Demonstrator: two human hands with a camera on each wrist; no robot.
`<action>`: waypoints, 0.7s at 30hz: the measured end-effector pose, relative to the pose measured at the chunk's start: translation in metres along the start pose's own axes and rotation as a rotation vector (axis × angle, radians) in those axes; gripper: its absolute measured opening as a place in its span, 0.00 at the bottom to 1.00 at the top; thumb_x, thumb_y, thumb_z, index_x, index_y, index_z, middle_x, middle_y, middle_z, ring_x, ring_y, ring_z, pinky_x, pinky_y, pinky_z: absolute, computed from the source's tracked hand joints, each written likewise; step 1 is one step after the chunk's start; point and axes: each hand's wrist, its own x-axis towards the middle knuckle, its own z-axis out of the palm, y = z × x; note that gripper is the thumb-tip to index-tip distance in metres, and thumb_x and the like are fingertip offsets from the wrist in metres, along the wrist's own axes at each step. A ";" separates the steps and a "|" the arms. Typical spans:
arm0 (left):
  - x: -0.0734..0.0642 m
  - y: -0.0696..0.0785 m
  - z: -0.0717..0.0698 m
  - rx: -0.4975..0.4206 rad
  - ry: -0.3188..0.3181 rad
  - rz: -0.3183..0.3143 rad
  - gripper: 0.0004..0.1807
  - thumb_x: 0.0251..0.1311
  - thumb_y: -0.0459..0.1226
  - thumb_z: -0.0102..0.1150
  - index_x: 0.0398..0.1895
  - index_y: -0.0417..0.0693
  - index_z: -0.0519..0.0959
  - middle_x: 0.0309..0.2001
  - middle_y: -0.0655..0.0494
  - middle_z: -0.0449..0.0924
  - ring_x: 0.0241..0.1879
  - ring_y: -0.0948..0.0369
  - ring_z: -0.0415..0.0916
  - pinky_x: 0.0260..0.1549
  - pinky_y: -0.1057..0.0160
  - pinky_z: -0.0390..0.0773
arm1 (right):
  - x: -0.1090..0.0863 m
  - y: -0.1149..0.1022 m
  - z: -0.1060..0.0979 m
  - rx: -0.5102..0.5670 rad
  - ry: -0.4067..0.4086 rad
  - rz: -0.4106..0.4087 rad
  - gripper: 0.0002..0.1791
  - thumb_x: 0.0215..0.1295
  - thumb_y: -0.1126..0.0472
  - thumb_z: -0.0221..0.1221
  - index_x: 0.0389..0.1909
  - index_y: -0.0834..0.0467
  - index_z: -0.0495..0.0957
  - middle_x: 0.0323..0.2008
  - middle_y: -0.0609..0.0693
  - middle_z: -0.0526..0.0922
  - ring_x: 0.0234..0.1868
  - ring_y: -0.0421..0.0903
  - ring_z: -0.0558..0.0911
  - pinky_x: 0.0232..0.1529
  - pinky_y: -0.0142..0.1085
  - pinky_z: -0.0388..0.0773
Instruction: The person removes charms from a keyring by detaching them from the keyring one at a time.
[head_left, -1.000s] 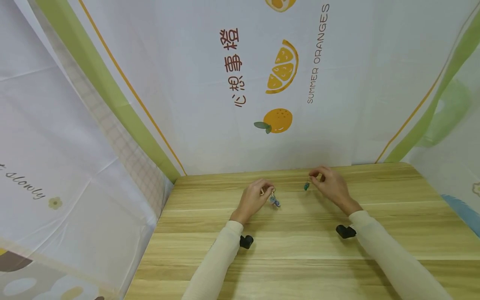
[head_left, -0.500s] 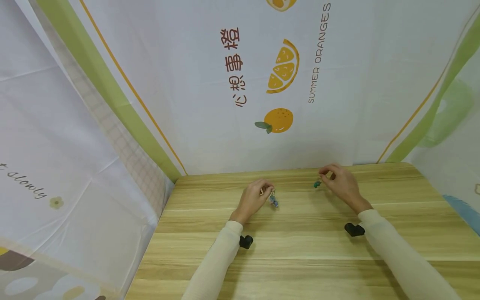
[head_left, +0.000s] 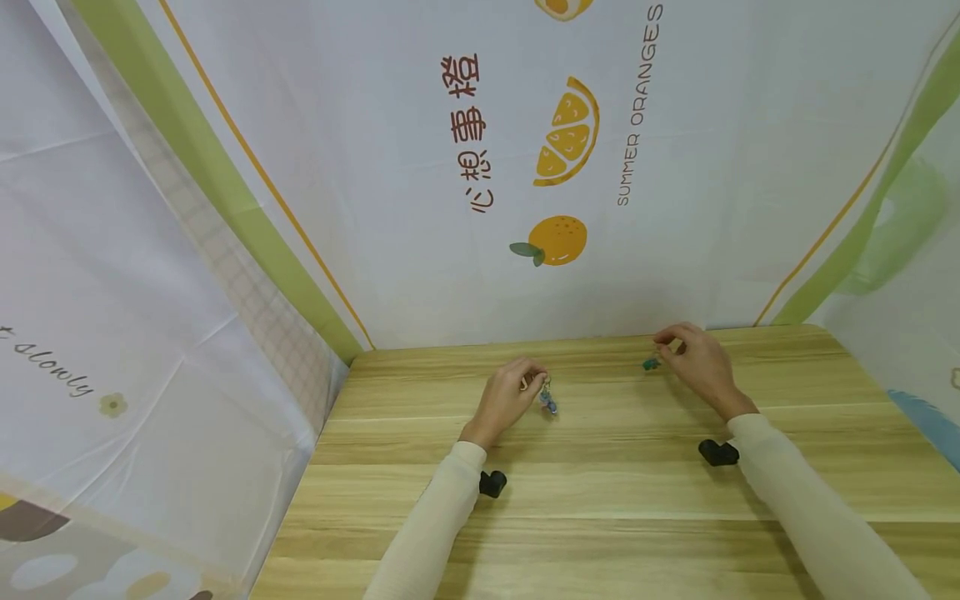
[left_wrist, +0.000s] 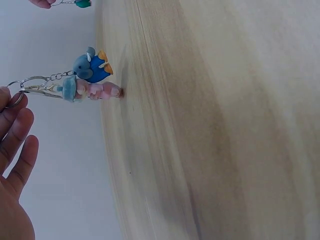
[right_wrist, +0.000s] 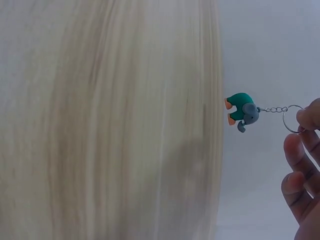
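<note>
My left hand (head_left: 504, 402) pinches the metal rings of two keychains over the table, fingertips on the rings in the left wrist view. From them hang a blue elephant keychain (left_wrist: 93, 68) with orange feet and a pink figurine keychain (left_wrist: 100, 91) with a teal hat, side by side. To the right and a little farther back, my right hand (head_left: 701, 364) pinches the split ring of a green elephant keychain (right_wrist: 241, 105). This elephant has a grey head and orange feet, and dangles on a short chain.
Both hands are over a light wood-grain table (head_left: 585, 492). Behind it hangs a white curtain (head_left: 390, 250) printed with oranges and lettering; another printed cloth (head_left: 150, 275) hangs at the left. A black wrist mount (head_left: 492, 483) shows below the left sleeve.
My right hand has moved to the right and slightly away, carrying the green elephant keychain. The left hand has stayed in place while its hanging charms turned a little.
</note>
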 end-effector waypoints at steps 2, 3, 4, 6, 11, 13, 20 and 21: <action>0.000 0.000 0.000 0.003 0.001 0.001 0.08 0.78 0.38 0.61 0.47 0.46 0.88 0.40 0.56 0.88 0.37 0.63 0.83 0.38 0.69 0.84 | 0.000 0.003 -0.001 -0.003 -0.009 0.017 0.05 0.72 0.66 0.67 0.45 0.60 0.88 0.45 0.58 0.87 0.33 0.54 0.85 0.28 0.34 0.75; 0.000 0.000 0.000 0.003 0.002 0.002 0.08 0.78 0.38 0.61 0.47 0.46 0.88 0.40 0.56 0.88 0.37 0.63 0.83 0.38 0.69 0.84 | 0.000 0.004 -0.002 -0.002 -0.017 0.028 0.06 0.72 0.65 0.67 0.45 0.60 0.88 0.45 0.59 0.87 0.33 0.54 0.85 0.27 0.34 0.75; 0.000 0.000 0.000 0.005 0.002 0.003 0.08 0.78 0.38 0.61 0.47 0.46 0.88 0.40 0.56 0.88 0.37 0.63 0.83 0.38 0.69 0.84 | 0.000 0.006 -0.002 -0.005 -0.026 0.038 0.06 0.73 0.65 0.67 0.46 0.60 0.88 0.46 0.59 0.87 0.33 0.54 0.85 0.27 0.34 0.75; 0.000 0.000 0.000 0.007 0.003 0.005 0.08 0.78 0.38 0.61 0.47 0.46 0.88 0.40 0.56 0.88 0.36 0.63 0.83 0.38 0.69 0.84 | -0.001 0.009 -0.003 -0.009 -0.043 0.061 0.06 0.74 0.64 0.66 0.46 0.60 0.88 0.47 0.59 0.86 0.34 0.55 0.85 0.28 0.35 0.75; 0.000 0.001 0.000 0.005 0.005 0.007 0.08 0.77 0.38 0.62 0.47 0.46 0.88 0.39 0.56 0.88 0.36 0.63 0.83 0.38 0.69 0.83 | -0.004 0.015 -0.006 -0.022 -0.071 0.090 0.06 0.74 0.63 0.65 0.47 0.60 0.87 0.48 0.60 0.86 0.37 0.57 0.86 0.28 0.35 0.76; 0.000 0.001 0.000 0.004 0.005 0.007 0.08 0.78 0.38 0.61 0.47 0.46 0.88 0.39 0.56 0.88 0.36 0.63 0.83 0.38 0.69 0.83 | -0.005 0.017 -0.007 -0.023 -0.078 0.093 0.07 0.74 0.63 0.65 0.48 0.60 0.87 0.48 0.60 0.86 0.37 0.57 0.86 0.28 0.36 0.76; 0.001 0.001 0.000 0.004 0.003 0.008 0.08 0.77 0.38 0.62 0.47 0.46 0.88 0.40 0.56 0.88 0.36 0.63 0.83 0.38 0.69 0.83 | -0.011 0.023 -0.013 -0.023 -0.092 0.109 0.07 0.74 0.64 0.64 0.47 0.61 0.87 0.47 0.60 0.87 0.38 0.58 0.86 0.30 0.37 0.77; 0.001 0.000 0.000 0.005 0.002 0.006 0.07 0.77 0.38 0.62 0.47 0.46 0.88 0.40 0.56 0.88 0.36 0.63 0.83 0.38 0.69 0.83 | -0.011 0.023 -0.014 -0.026 -0.091 0.109 0.07 0.74 0.64 0.64 0.47 0.61 0.87 0.47 0.60 0.87 0.38 0.58 0.86 0.30 0.37 0.77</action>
